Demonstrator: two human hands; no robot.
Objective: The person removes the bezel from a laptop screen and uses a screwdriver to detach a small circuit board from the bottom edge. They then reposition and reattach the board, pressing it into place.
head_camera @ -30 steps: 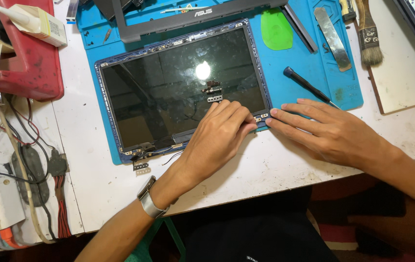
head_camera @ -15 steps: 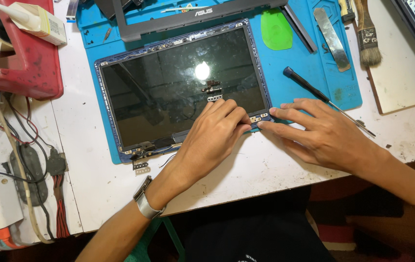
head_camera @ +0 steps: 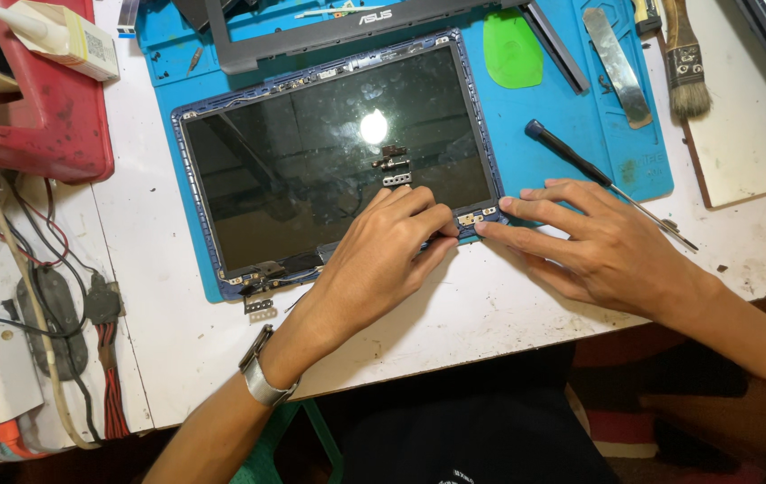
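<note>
Closest to the camera, the left hand [head_camera: 374, 269], with a metal watch [head_camera: 260, 375] on the wrist, lies palm-down over the near right part of the laptop screen panel [head_camera: 311, 161]. Its fingers are curled and pinched at the small metal hinge bracket [head_camera: 471, 218] on the panel's near right corner, so the grip looks nearly closed, though I can't tell if it actually has hold of anything or is just pressing. The right hand [head_camera: 607, 251] comes in from the other side, fingers spread flat with the tips touching that same corner. That grip is open and holds nothing; it looks like it's bracing the frame so it doesn't slide.

The panel lies face-up on a blue work mat [head_camera: 580, 152], which probably keeps the glass off the dirty white tabletop [head_camera: 455, 323]. A few small hinge parts [head_camera: 392, 166] sit on the glass itself, near the hands. A black screwdriver [head_camera: 580, 166] lies just beyond the right hand, easy to reach.

Further back are a green pry pick [head_camera: 513, 49], a metal spudger [head_camera: 616, 63], a brush [head_camera: 683, 58] and the grey bezel frame [head_camera: 311, 45]. At far left there's a red tray [head_camera: 43, 125], with a tangle of cables [head_camera: 43, 305] below it.
</note>
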